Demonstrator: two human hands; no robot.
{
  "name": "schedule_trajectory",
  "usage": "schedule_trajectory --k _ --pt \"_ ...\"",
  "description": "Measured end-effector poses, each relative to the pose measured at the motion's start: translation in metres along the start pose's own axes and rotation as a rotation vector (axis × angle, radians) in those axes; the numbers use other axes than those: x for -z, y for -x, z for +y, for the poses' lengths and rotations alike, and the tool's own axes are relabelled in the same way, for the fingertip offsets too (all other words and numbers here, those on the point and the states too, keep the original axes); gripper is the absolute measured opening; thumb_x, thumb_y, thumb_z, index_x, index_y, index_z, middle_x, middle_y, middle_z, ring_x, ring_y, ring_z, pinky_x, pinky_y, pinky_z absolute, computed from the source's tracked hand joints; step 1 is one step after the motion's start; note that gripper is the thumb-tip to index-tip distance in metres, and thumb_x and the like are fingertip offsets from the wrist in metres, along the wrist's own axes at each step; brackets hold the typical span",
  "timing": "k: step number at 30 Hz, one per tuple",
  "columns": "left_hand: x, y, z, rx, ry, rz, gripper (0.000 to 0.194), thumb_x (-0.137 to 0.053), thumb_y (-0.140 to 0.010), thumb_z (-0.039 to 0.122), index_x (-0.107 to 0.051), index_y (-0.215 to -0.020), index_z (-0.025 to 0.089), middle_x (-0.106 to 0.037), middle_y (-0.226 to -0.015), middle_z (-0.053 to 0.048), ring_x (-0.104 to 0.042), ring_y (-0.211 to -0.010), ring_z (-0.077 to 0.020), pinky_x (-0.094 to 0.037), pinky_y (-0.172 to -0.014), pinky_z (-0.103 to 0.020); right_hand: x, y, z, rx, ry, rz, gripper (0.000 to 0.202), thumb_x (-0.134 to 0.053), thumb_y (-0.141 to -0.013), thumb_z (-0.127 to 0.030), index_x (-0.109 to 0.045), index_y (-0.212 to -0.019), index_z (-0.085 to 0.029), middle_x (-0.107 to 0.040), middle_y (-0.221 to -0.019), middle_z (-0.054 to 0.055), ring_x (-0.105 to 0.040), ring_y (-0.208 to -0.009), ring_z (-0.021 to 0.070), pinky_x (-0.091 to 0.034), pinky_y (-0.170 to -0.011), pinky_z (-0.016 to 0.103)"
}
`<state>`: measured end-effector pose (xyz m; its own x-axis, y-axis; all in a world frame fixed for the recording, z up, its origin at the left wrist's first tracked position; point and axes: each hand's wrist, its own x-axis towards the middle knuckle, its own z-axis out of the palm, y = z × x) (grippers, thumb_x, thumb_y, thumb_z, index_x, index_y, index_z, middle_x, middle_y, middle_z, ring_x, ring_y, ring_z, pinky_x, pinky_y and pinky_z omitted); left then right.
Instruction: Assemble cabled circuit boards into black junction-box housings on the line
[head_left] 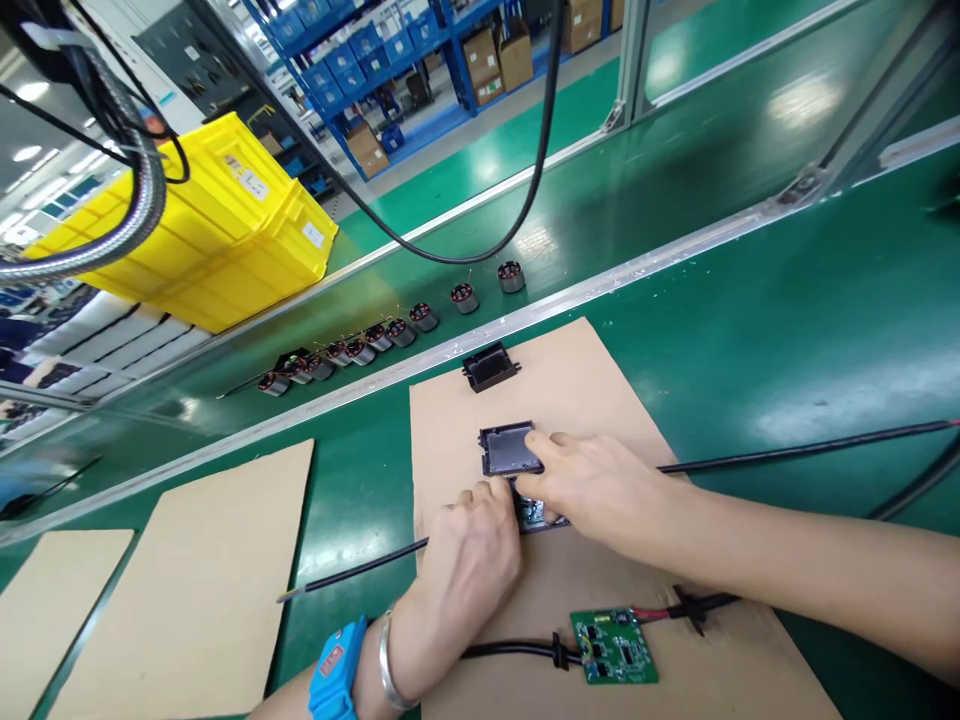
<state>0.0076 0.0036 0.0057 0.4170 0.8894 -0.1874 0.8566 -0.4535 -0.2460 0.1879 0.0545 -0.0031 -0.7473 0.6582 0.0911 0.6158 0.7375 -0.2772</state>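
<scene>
My left hand [472,545] is closed at the left end of a dark case holding a circuit board [532,512], beside the black cable [367,567]. My right hand [585,490] reaches over the same case from the right, its fingers curled on it and partly hiding it. Just above, next to my right fingertips, lies a dark rectangular cover [508,449]. Farther up the cardboard sheet [547,370] is a small black box [490,367]. A green circuit board [615,647] with cables on both sides lies nearer to me.
Several wound metal cores [400,333] stand in a row beyond a metal rail [622,268]. A yellow crate [217,220] is at the upper left. Another cardboard sheet [202,580] lies at left. A black cable [450,258] hangs overhead.
</scene>
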Motion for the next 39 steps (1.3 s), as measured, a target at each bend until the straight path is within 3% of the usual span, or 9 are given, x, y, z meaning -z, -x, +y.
schedule_trajectory --k 7,11,13,16,19,22,28,33,39 --pt "0.002 0.01 -0.019 0.085 0.597 0.081 0.013 -0.039 -0.094 0.02 -0.052 -0.094 0.019 -0.059 -0.091 -0.006 -0.058 -0.083 -0.0216 -0.048 -0.073 -0.035 0.029 -0.01 -0.007 -0.047 0.009 -0.127 0.008 -0.07 -0.084 -0.026 -0.07 -0.076 -0.023 -0.063 -0.087 0.005 -0.058 -0.088 0.0253 -0.036 -0.065 0.032" --pt "-0.013 0.015 -0.025 0.029 0.795 0.164 0.01 -0.047 -0.091 0.019 -0.057 -0.089 0.021 -0.061 -0.091 -0.004 -0.057 -0.087 -0.0205 -0.048 -0.077 -0.035 0.031 -0.041 -0.01 -0.043 -0.029 -0.233 0.036 -0.084 -0.067 -0.046 -0.069 -0.081 -0.016 -0.065 -0.083 0.007 -0.058 -0.088 0.0256 -0.04 -0.068 0.032" --pt "-0.019 0.014 -0.025 0.009 0.809 0.2 0.013 -0.048 -0.091 0.019 -0.06 -0.088 0.021 -0.061 -0.088 -0.005 -0.057 -0.086 -0.0204 -0.047 -0.077 -0.035 0.025 -0.055 -0.012 -0.006 -0.028 -0.294 0.035 -0.089 -0.061 -0.038 -0.068 -0.078 -0.015 -0.067 -0.081 0.006 -0.059 -0.085 0.023 -0.04 -0.065 0.029" --pt "-0.025 0.012 -0.023 -0.04 0.754 0.222 0.019 -0.046 -0.092 0.016 -0.064 -0.089 0.021 -0.061 -0.086 -0.006 -0.055 -0.082 -0.0208 -0.046 -0.075 -0.036 0.018 -0.07 -0.017 0.015 -0.002 -0.353 0.019 -0.085 -0.066 -0.017 -0.067 -0.073 -0.017 -0.067 -0.074 0.003 -0.06 -0.083 0.0211 -0.037 -0.062 0.029" --pt "-0.029 0.008 -0.022 -0.069 0.69 0.222 0.024 -0.044 -0.09 0.01 -0.066 -0.086 0.02 -0.06 -0.084 -0.006 -0.052 -0.079 -0.0209 -0.045 -0.07 -0.035 0.016 -0.076 -0.022 0.0 0.015 -0.369 0.015 -0.08 -0.069 -0.011 -0.066 -0.07 -0.016 -0.066 -0.066 0.003 -0.06 -0.081 0.0221 -0.036 -0.063 0.03" --pt "-0.034 0.008 -0.025 -0.081 0.675 0.254 0.024 -0.045 -0.091 0.01 -0.066 -0.084 0.019 -0.059 -0.083 -0.007 -0.052 -0.078 -0.0205 -0.046 -0.07 -0.034 0.019 -0.066 -0.019 0.017 0.021 -0.333 0.019 -0.083 -0.069 -0.021 -0.066 -0.075 -0.017 -0.067 -0.075 0.004 -0.058 -0.086 0.0227 -0.039 -0.069 0.031" --pt "-0.024 0.021 -0.031 -0.092 0.674 0.292 0.019 -0.045 -0.095 0.015 -0.06 -0.105 0.019 -0.061 -0.097 -0.007 -0.055 -0.09 -0.0219 -0.048 -0.081 -0.039 0.033 -0.001 0.002 -0.006 -0.112 -0.002 0.024 -0.074 -0.082 -0.039 -0.064 -0.089 -0.018 -0.061 -0.092 0.006 -0.052 -0.095 0.0226 -0.042 -0.083 0.034" --pt "-0.006 0.018 -0.018 -0.395 0.598 0.244 0.026 -0.048 -0.094 0.019 -0.056 -0.119 0.016 -0.061 -0.118 -0.009 -0.054 -0.106 -0.0242 -0.045 -0.093 -0.042 0.022 0.025 0.005 -0.106 -0.205 -0.065 0.055 -0.083 -0.069 -0.04 -0.062 -0.114 -0.017 -0.059 -0.106 0.008 -0.051 -0.103 0.0264 -0.044 -0.09 0.04" --pt "-0.02 0.001 -0.015 -0.537 0.397 0.319 0.033 -0.046 -0.098 0.02 -0.052 -0.13 0.012 -0.057 -0.135 -0.006 -0.052 -0.12 -0.0229 -0.039 -0.107 -0.04 0.012 0.023 0.005 -0.12 -0.221 -0.079 0.051 -0.077 -0.072 -0.024 -0.058 -0.119 -0.014 -0.059 -0.115 0.01 -0.051 -0.109 0.0277 -0.042 -0.096 0.044"
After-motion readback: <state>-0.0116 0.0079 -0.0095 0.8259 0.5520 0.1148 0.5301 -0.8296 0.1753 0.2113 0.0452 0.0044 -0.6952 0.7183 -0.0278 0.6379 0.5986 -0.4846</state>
